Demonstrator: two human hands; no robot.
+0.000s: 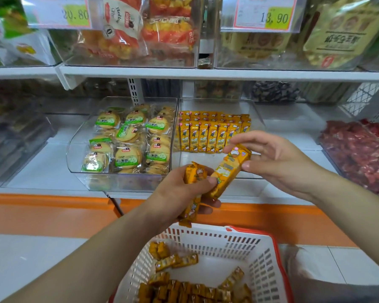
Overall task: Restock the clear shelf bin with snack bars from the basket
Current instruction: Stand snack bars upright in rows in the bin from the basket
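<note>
Status: restock partly done, in progress.

- Clear shelf bin (219, 107), lower shelf, centre. It holds rows of yellow snack bars (208, 136) standing on end and packed toward its back. The front part of its floor is bare. The right end of the front row is hidden behind the right hand, so row completeness cannot be read there.
- Basket (239, 243), below the shelf edge, near the camera. Many loose bars (184, 290) lie in its bottom, a few scattered singly and a dense heap at the near side. Judged: a large share of the stock is not yet moved.
- Left hand (179, 191), between basket and bin. It grips a bundle of bars (193, 206), fingers curled round them. The count in the bundle is unclear.
- Right hand (280, 158), just in front of the bin. Its fingers (246, 165) pinch the upper end of a single bar (230, 171), thumb on one side. The bar's lower end meets the left hand's thumb, so both hands touch it. The bar is tilted and not yet in the bin.

Judged remaining: seat this bar in a new front row, feed in the bundle one at a time, then repeat from the basket until the bare front is filled.
</note>
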